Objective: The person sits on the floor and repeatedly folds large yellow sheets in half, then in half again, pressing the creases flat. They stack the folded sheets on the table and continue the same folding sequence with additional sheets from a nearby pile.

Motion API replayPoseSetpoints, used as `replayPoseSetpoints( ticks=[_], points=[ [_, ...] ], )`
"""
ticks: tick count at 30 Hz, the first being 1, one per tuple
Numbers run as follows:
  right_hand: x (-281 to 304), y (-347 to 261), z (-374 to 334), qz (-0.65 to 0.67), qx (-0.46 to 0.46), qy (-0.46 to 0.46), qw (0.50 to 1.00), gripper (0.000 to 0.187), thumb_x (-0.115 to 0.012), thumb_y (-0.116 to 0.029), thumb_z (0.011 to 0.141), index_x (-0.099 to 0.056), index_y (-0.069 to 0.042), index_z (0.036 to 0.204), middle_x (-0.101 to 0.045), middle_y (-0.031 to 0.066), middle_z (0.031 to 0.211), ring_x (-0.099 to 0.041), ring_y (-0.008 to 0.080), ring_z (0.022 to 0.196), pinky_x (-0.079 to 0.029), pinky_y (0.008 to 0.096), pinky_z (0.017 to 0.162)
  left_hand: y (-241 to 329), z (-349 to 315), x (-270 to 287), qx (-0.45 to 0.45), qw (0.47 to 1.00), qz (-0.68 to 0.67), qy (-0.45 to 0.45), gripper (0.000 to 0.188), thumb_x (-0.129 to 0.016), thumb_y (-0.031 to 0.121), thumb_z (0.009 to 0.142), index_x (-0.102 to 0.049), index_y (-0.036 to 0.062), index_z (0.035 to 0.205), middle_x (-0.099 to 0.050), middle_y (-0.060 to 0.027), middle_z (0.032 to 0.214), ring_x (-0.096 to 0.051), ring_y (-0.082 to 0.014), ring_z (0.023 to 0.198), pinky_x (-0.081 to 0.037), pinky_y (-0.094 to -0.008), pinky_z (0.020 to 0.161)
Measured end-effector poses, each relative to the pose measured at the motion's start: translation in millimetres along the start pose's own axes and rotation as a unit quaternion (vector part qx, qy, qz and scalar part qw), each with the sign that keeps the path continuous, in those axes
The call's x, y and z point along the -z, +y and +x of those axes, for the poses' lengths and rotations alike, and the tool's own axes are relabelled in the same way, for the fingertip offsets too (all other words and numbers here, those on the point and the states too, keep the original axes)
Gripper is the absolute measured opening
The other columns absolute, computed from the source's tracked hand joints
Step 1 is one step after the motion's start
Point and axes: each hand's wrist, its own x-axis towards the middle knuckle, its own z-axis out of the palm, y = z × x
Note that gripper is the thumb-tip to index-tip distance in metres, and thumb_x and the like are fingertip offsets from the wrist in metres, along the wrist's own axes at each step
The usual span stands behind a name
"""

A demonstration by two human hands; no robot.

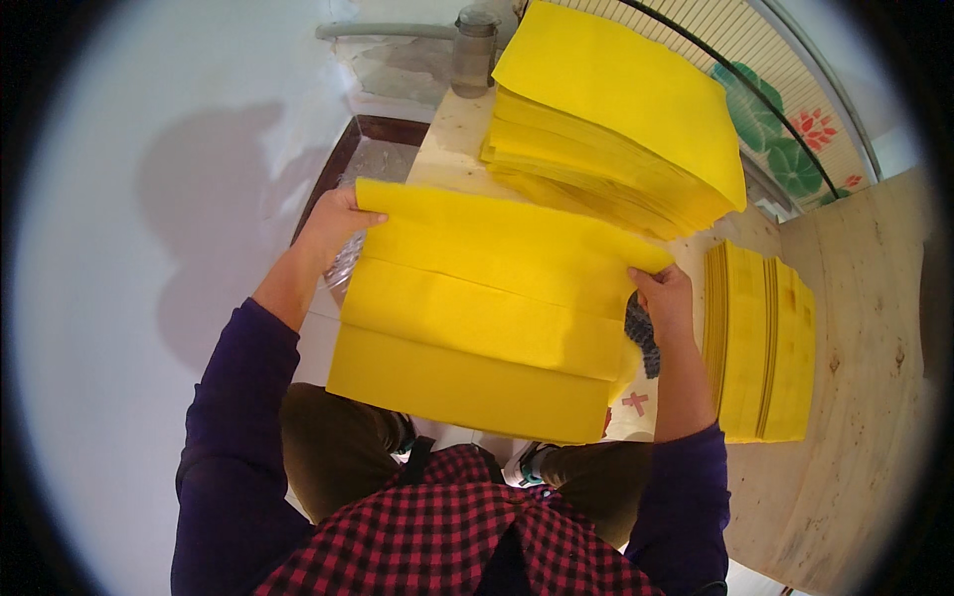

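A wide sheet of yellow felt-like cloth hangs between my hands above my lap, with crosswise fold lines across it. My left hand pinches its upper left corner, thumb on top. At the upper right corner, my right hand grips the edge between thumb and fingers. Just beyond the sheet stands a tall stack of flat yellow cloths on the wooden table. To the right of my right hand lies a pile of folded yellow cloths.
A lidded clear jug stands at the table's far left corner. Behind the tall stack is a slatted panel with painted green leaves and red flowers. A dark grey knitted-looking item shows beside my right wrist. The white wall is at left.
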Motion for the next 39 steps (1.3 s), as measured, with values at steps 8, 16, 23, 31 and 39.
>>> replayPoseSetpoints(
  ticks=[8, 16, 23, 31, 39],
  points=[
    [-0.2, 63.0, -42.0, 0.024, 0.263, -0.007, 0.964, 0.013, -0.062, 0.003, 0.087, -0.067, -0.001, 0.097, -0.068, 0.0076, 0.099, -0.064, 0.0153, 0.088, -0.052, 0.0280, 0.080, -33.8, -31.5, 11.3, -0.314, 0.930, 0.189, -0.018, 0.014, -0.071, -0.002, 0.073, -0.069, 0.0047, 0.086, -0.069, -0.0092, 0.102, -0.060, -0.0230, 0.106, -0.046, -0.0332, 0.094],
    [-4.3, 99.1, -50.6, 0.131, 0.224, -0.076, 0.963, 0.019, -0.064, 0.008, 0.083, -0.065, -0.001, 0.100, -0.063, 0.0112, 0.116, -0.059, 0.0188, 0.106, -0.047, 0.0304, 0.094, -47.6, -47.6, 10.5, -0.378, 0.876, 0.298, 0.010, 0.015, -0.077, 0.006, 0.072, -0.069, 0.0088, 0.085, -0.065, -0.0090, 0.113, -0.054, -0.0290, 0.116, -0.042, -0.0386, 0.099],
    [-2.4, 97.1, -46.5, 0.074, 0.248, -0.077, 0.963, 0.022, -0.060, 0.011, 0.085, -0.065, -0.001, 0.102, -0.062, 0.0102, 0.120, -0.058, 0.0187, 0.109, -0.046, 0.0306, 0.095, -45.6, -53.6, 11.5, -0.414, 0.837, 0.357, 0.017, 0.022, -0.074, -0.001, 0.069, -0.069, 0.0080, 0.089, -0.065, -0.0112, 0.113, -0.055, -0.0317, 0.116, -0.045, -0.0397, 0.097],
    [-3.7, 97.4, -46.5, 0.070, 0.247, -0.075, 0.963, 0.021, -0.059, 0.010, 0.087, -0.065, -0.002, 0.103, -0.062, 0.0097, 0.120, -0.058, 0.0193, 0.110, -0.047, 0.0307, 0.096, -34.7, -63.5, 18.9, -0.399, 0.798, 0.452, -0.010, 0.041, -0.053, -0.015, 0.066, -0.068, 0.0056, 0.098, -0.062, -0.0125, 0.120, -0.054, -0.0335, 0.118, -0.041, -0.0382, 0.102],
    [-3.6, 103.0, -44.5, 0.078, 0.248, -0.074, 0.963, 0.021, -0.054, 0.009, 0.090, -0.066, -0.003, 0.101, -0.062, 0.0095, 0.122, -0.058, 0.0191, 0.109, -0.047, 0.0304, 0.096, 6.7, -72.3, -12.5, -0.407, 0.833, 0.370, 0.060, 0.036, -0.050, -0.007, 0.080, -0.062, 0.0023, 0.113, -0.060, -0.0160, 0.122, -0.051, -0.0355, 0.121, -0.038, -0.0418, 0.105]
  ],
)
